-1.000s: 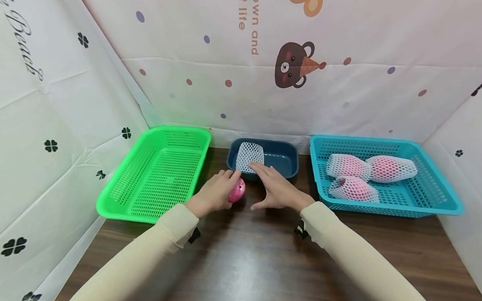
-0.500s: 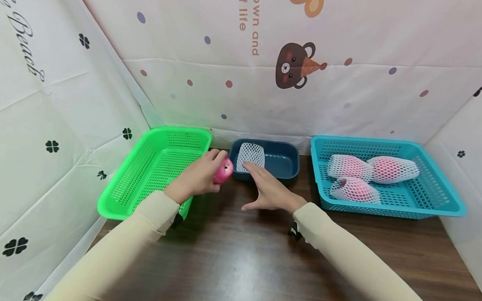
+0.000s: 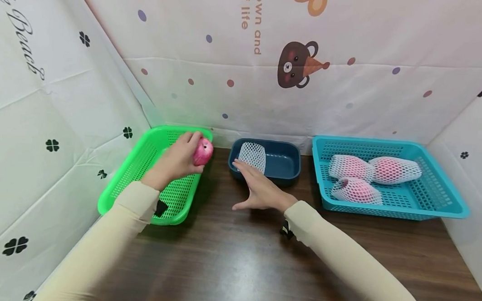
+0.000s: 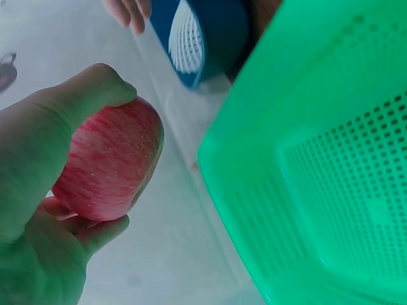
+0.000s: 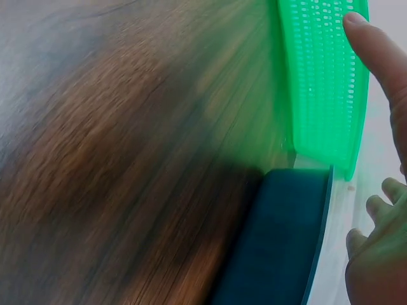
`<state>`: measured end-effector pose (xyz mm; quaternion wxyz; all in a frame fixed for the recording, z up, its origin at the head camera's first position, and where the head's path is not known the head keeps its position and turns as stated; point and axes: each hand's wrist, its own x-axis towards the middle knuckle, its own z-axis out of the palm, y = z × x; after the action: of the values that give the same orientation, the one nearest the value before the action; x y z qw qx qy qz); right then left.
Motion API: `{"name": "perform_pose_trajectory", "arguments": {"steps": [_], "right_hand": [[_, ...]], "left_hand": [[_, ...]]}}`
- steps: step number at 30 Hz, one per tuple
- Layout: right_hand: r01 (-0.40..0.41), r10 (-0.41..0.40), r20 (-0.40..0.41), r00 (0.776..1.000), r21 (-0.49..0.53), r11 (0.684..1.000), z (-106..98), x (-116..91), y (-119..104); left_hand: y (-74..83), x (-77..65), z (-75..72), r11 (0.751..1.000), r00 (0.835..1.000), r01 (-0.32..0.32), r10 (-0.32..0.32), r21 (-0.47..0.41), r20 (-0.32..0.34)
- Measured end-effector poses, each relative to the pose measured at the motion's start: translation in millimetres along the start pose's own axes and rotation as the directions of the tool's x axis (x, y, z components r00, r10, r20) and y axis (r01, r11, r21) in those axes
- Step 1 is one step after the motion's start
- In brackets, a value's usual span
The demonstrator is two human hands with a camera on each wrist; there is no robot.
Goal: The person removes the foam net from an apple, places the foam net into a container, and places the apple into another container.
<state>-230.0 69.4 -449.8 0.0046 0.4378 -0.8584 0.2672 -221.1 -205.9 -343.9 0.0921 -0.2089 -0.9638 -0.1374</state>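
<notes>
My left hand (image 3: 179, 155) grips a pink-red apple (image 3: 203, 151) above the right side of the green basket (image 3: 191, 202). In the left wrist view, thumb and fingers wrap the apple (image 4: 111, 162) from opposite sides, and the green basket's wall (image 4: 235, 165) rises beside it. My right hand (image 3: 261, 188) holds nothing, its thumb spread apart from the fingers. It hovers before the dark blue bin (image 3: 283, 166), fingertips overlapping a white foam net sleeve (image 3: 253, 155) that lies in the bin's left half.
On the right stands a blue basket (image 3: 422, 212) with three foam-netted pink fruits, among them a netted fruit (image 3: 355, 190) nearest the front. All containers sit on a brown wooden table (image 3: 235, 259). A printed white cloth (image 3: 227, 100) walls the back and sides.
My left hand has lifted the apple and carried it left, from in front of the blue bin to over the green basket. The right hand has drifted slightly left, still spread.
</notes>
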Motion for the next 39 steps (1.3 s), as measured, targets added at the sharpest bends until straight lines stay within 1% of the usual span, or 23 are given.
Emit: {"name": "perform_pose_trajectory", "arguments": {"steps": [3,8,17,22,27,30,33,39], "right_hand": [[0.015,-0.015,-0.003,1.000,-0.004,1.000,2,4,-2],[0.032,-0.032,-0.009,0.999,-0.013,0.999,5,10,-7],[0.040,-0.041,-0.010,0.999,-0.018,0.999,7,24,-20],[0.030,-0.029,0.007,1.000,-0.014,0.999,9,31,-27],[0.018,-0.017,0.027,0.999,-0.008,1.000,12,39,-35],[0.027,-0.027,0.035,0.999,-0.005,1.000,15,44,-38],[0.036,-0.035,0.043,0.998,-0.005,0.999,18,48,-40],[0.043,-0.042,0.055,0.998,-0.015,0.999,22,57,-43]], "left_hand": [[-11.0,-2.1,-5.5,0.999,0.999,0.035,-0.035,0.003,-0.018],[-26.0,-4.9,-12.0,0.995,0.995,0.096,-0.096,0.016,-0.025],[-53.0,-7.8,-12.5,0.987,0.986,0.161,-0.161,0.021,-0.034],[-66.1,-11.1,-10.9,0.981,0.981,0.195,-0.195,0.019,-0.019],[-75.4,-17.5,-12.3,0.972,0.972,0.234,-0.234,0.006,0.001],[-80.3,-22.1,-13.0,0.965,0.965,0.262,-0.262,0.007,0.012],[-85.2,-26.2,-13.4,0.961,0.961,0.275,-0.275,0.015,0.022],[-94.5,-31.1,-16.0,0.949,0.948,0.314,-0.314,0.012,0.048]]}}
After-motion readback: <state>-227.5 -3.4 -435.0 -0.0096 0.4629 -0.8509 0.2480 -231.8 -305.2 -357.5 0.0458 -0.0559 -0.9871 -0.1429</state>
